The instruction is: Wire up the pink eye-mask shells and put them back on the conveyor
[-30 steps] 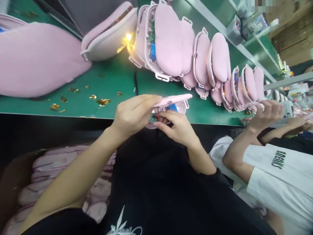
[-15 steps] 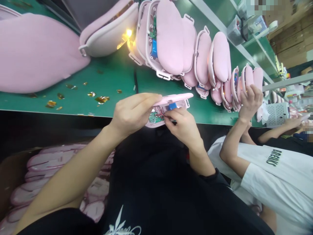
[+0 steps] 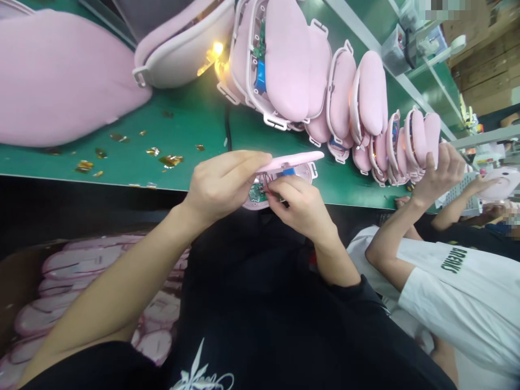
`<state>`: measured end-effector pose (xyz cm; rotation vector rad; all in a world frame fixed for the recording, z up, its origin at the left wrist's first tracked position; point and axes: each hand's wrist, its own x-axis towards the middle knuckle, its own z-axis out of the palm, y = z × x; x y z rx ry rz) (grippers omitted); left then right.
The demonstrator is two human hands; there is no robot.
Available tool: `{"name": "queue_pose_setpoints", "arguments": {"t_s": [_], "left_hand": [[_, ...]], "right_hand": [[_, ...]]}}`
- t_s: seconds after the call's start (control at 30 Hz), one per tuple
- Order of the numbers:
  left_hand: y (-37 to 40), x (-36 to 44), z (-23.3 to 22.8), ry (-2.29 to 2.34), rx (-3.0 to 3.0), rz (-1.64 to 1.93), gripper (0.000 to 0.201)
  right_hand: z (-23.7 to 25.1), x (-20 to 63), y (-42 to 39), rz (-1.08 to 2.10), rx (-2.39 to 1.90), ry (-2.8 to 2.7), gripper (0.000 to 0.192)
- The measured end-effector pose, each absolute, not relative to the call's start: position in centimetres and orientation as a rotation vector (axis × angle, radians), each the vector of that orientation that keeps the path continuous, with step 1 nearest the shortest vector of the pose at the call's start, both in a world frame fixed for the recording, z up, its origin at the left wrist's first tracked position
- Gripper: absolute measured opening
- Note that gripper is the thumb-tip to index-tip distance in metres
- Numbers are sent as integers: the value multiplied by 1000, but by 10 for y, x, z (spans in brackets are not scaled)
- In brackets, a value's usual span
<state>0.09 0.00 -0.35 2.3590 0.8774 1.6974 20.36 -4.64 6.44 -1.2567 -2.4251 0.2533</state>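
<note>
My left hand [image 3: 223,181] grips the padded pink cover [image 3: 298,161] of an opened pink-and-white device, holding it lifted over the white shell [image 3: 312,171]. Inside the shell are a green circuit board [image 3: 255,193], thin red and dark wires [image 3: 266,179] and a blue block [image 3: 288,171]. My right hand [image 3: 298,201] reaches into the gap between cover and shell. Its thumb and forefinger are pinched together at the wires, just beside the circuit board. The fingers hide part of the wires and the blue block.
Opened pink devices [image 3: 286,65] line the green bench [image 3: 195,122], some with lit lamps. Scraps of gold film [image 3: 171,161] lie on it at left. A large pink piece [image 3: 69,81] is beyond them. Below left, a box holds more pink parts [image 3: 81,262]. A co-worker's hand [image 3: 441,170] is at right.
My right hand's fingers have shifted left, closer to the circuit board. My left hand keeps its hold on the cover. The co-worker's hand has moved right, away from the row.
</note>
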Motion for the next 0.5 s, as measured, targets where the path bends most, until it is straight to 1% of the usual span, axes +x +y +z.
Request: {"name": "queue_pose_setpoints", "arguments": {"t_s": [0.17, 0.27, 0.4, 0.5], "left_hand": [[0, 0, -6, 887, 2352, 1686, 38], [0, -1, -8, 892, 2351, 1687, 38], [0, -1, -9, 875, 2346, 1685, 36], [-1, -2, -8, 879, 2332, 1695, 33]], "right_hand": [[55, 198, -38, 245, -1184, -2530, 27], [52, 201, -37, 240, -1137, -2573, 28], [58, 201, -39, 128, -1119, -2626, 28], [68, 196, -38, 41, -1086, -2747, 34]]}}
